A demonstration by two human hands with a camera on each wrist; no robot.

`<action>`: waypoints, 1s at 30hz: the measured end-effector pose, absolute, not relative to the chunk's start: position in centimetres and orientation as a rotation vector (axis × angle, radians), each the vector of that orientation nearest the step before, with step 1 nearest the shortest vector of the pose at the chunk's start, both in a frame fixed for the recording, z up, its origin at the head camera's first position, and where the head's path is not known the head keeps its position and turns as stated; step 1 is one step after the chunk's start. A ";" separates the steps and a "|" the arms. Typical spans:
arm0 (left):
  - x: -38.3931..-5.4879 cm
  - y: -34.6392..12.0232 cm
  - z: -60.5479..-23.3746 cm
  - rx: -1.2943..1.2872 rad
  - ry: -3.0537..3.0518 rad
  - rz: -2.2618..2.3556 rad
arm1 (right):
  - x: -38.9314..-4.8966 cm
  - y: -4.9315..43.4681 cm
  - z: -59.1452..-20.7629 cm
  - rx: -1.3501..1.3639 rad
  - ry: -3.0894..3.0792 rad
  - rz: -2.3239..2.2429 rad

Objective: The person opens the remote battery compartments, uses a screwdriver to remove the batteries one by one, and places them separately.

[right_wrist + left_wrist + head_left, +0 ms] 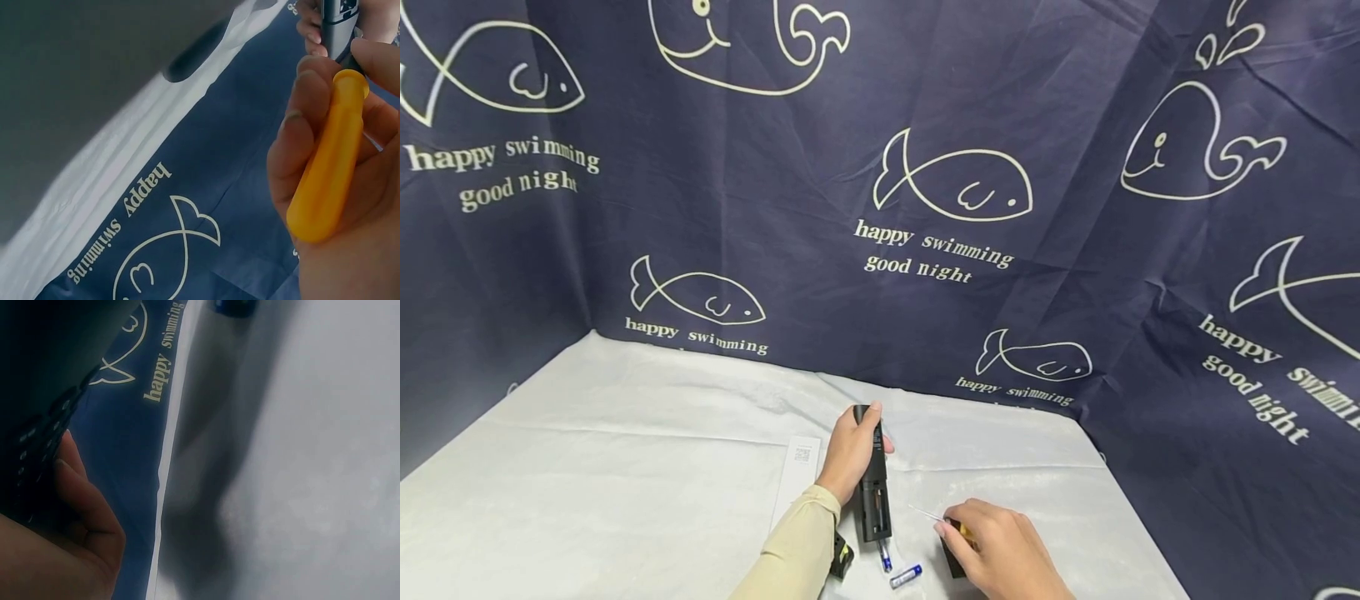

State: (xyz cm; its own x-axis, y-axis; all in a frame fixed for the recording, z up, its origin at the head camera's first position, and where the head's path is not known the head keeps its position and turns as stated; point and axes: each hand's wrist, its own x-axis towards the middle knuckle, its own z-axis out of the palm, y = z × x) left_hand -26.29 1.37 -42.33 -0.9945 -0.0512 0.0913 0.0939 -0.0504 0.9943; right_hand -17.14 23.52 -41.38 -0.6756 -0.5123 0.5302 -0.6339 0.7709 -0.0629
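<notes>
My left hand [847, 450] grips the upper part of a black remote control [872, 475], its back up and its lower end toward me. The battery compartment [876, 510] near that lower end is uncovered. One blue-and-clear battery [886, 557] shows right at the remote's lower edge, and a second battery [906, 576] lies on the white cloth. In the left wrist view, rows of buttons [47, 440] line the remote's front. My right hand [996, 542] holds a screwdriver with a yellow handle [331, 162]. Its thin shaft [922, 512] points left toward the remote.
A white flat piece with a printed code [802, 457] lies left of my left hand. Black devices sit by each wrist, one at the left sleeve [841, 557] and one beside the right hand [953, 560]. A dark blue fish-print curtain [820, 208] stands behind the white-covered table [625, 500].
</notes>
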 end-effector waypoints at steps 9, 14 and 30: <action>-26.2 1.4 -42.3 -0.065 -2.078 -2.235 | -17.0 24.0 -41.0 0.649 -2.554 0.237; -26.2 1.4 -42.2 -0.071 -2.082 -2.242 | -17.0 24.1 -40.4 0.477 -2.681 0.201; -26.1 1.3 -42.1 -0.065 -2.107 -2.231 | -19.3 26.1 -40.3 0.277 -2.758 0.186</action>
State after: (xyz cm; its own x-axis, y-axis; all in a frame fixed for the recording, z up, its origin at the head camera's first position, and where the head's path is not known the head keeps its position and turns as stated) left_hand -26.08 1.26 -42.10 -0.9965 -0.0235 0.0806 0.0818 -0.0563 0.9951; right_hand -19.27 26.15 -40.31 -0.9152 -0.1680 0.3662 -0.2156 0.9721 -0.0928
